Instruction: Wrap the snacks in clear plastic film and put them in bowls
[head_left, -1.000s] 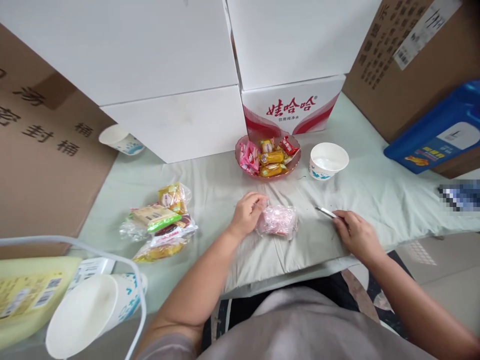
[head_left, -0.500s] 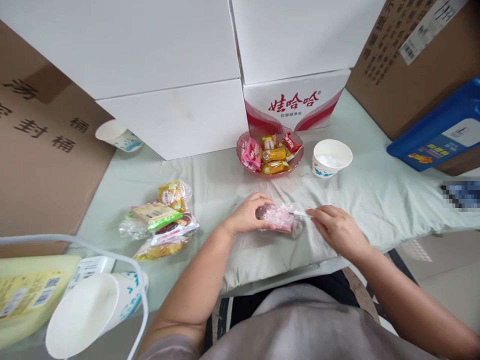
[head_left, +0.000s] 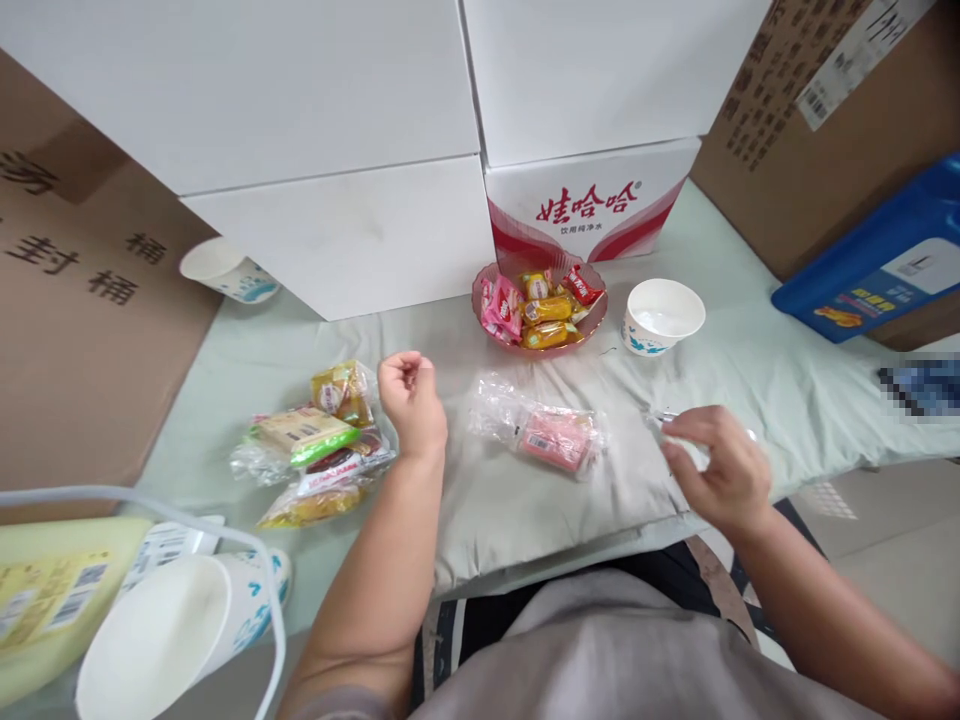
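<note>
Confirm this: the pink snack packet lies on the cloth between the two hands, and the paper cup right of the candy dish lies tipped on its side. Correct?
Not quite. In the head view the paper cup right of the candy dish stands upright, mouth up. The pink snack packet does lie on the cloth between the left hand and right hand.

Pale green cloth-covered counter [head_left: 750,380] carried pink glass candy bowl [head_left: 592,325], white paper cup [head_left: 664,315], clear pink-snack packet [head_left: 551,432], snack-bag pile [head_left: 319,450], white cartons [head_left: 337,230].

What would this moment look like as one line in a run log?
left hand: loosely curled, holding nothing | right hand: pinching thin silvery tool | clear plastic packet with pink contents: lying untouched between hands
</note>
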